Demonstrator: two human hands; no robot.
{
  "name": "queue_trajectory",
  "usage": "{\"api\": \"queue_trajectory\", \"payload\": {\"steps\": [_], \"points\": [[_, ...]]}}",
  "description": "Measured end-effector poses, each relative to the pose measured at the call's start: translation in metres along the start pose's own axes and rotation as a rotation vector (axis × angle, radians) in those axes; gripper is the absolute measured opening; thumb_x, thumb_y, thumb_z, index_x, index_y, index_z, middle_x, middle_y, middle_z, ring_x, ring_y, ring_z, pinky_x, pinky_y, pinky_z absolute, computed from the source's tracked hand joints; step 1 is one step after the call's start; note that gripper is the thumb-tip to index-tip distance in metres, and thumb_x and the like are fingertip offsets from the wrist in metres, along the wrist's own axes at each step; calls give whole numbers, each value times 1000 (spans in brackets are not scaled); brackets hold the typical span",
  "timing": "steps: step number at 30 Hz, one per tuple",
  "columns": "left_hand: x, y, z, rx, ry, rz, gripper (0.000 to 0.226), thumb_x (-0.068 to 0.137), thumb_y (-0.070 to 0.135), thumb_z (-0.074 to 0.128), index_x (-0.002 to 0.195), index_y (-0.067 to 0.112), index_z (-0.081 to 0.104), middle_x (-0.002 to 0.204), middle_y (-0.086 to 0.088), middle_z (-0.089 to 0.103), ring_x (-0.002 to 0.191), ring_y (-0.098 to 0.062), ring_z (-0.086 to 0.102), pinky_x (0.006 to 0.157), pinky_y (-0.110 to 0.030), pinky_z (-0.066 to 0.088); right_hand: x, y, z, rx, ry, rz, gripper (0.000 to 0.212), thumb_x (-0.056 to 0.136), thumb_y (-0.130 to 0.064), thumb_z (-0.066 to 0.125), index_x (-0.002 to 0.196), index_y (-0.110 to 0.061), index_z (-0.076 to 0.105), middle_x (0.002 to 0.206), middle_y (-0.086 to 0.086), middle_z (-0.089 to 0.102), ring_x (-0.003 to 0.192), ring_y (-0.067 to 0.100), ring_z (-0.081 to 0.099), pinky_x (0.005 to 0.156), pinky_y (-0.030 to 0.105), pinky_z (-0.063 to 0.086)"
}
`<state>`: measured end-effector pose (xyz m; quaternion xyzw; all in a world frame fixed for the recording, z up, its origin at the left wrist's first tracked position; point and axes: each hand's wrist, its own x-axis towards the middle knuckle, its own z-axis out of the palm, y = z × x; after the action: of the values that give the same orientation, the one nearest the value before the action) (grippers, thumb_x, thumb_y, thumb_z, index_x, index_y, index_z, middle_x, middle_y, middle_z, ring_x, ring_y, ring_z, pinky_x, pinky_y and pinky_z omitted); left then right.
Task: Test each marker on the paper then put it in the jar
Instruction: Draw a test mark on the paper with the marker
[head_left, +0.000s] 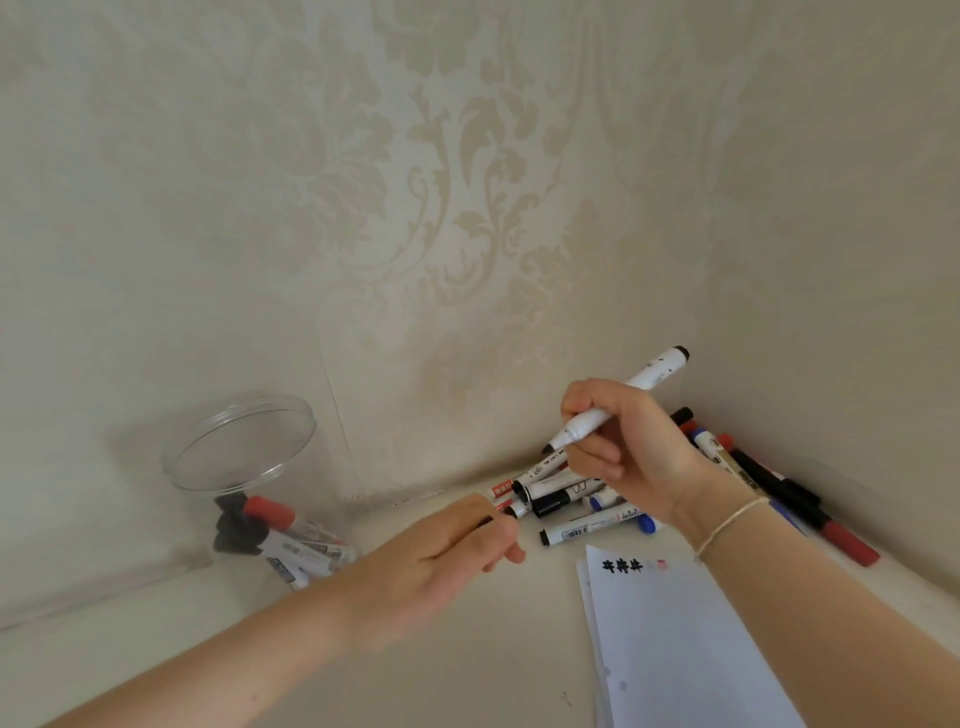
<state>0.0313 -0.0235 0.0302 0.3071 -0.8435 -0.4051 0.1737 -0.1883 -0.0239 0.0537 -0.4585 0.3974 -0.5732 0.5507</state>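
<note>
I see my right hand (621, 441) gripping an uncapped white marker (618, 400), tip down-left, above the marker pile (576, 499) in the far right corner. My left hand (457, 545) pinches something dark (likely its cap). Marked paper (670, 634) lies near right; the clear jar (249, 467), far left, holds markers.

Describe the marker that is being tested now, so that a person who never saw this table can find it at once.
Start at the white paper on the right of the table, then look above it to the right hand raised over the pile of markers in the corner. The white marker in its grip is the only one off the table, uncapped, dark tip pointing down-left.
</note>
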Motion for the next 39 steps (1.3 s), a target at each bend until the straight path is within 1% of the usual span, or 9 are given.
{"api": "queue_trajectory", "payload": {"steps": [4,7,15,17,20,23,26,30,39], "points": [[11,-13,8,335,-57,-56,25,99,39,33,85,25,49,94,8,45,86,-7,46,86,-28,40,-2,5,1,-20,38,30,39,86,-8,43,48,-14,39,41,1,24,37,14,18,44,27,17],[21,-27,14,594,-58,-72,21,99,41,39,102,27,54,99,10,44,89,-9,48,84,-27,41,-7,11,-3,-72,106,70,34,86,-9,46,52,-13,40,43,2,26,41,15,19,48,30,16],[43,-47,29,634,31,-235,24,87,48,56,99,31,44,89,15,53,86,-12,55,74,-28,44,-28,32,-39,-190,450,145,23,87,-8,53,66,-11,46,45,3,35,39,13,27,43,24,19],[43,-45,32,799,102,-148,28,90,51,51,103,27,47,96,12,51,90,-14,55,74,-28,43,-33,32,-50,-200,527,167,21,88,-9,56,67,-10,50,47,3,38,40,13,30,41,22,24],[50,-31,45,978,283,236,36,88,49,40,92,21,61,92,7,58,78,-13,60,63,-23,48,-38,30,-63,-226,607,178,14,88,-13,61,76,-7,58,57,7,50,46,14,41,46,25,36],[60,-12,67,740,125,318,41,94,49,38,118,22,58,126,7,51,113,-11,52,91,-26,46,-40,32,-74,-185,644,145,11,87,-11,65,81,-5,59,69,11,60,54,18,53,53,29,47],[68,-11,93,685,-86,255,53,95,55,38,144,39,29,159,5,10,145,-11,9,115,-22,12,-44,40,-81,-199,646,128,17,80,-6,73,71,-9,58,72,12,64,59,18,59,58,29,51],[68,-11,107,743,-293,206,58,94,62,27,146,51,6,160,-1,-17,146,-16,-14,111,-25,-10,-48,52,-86,-270,698,128,23,81,1,68,64,-7,53,62,11,58,48,15,53,47,26,47],[69,-17,113,762,-344,206,59,91,66,18,144,55,-4,158,-4,-23,143,-13,-26,114,-26,-15,-44,73,-83,-532,765,92,30,78,1,62,57,-11,43,53,5,46,46,13,40,42,21,38]]}}
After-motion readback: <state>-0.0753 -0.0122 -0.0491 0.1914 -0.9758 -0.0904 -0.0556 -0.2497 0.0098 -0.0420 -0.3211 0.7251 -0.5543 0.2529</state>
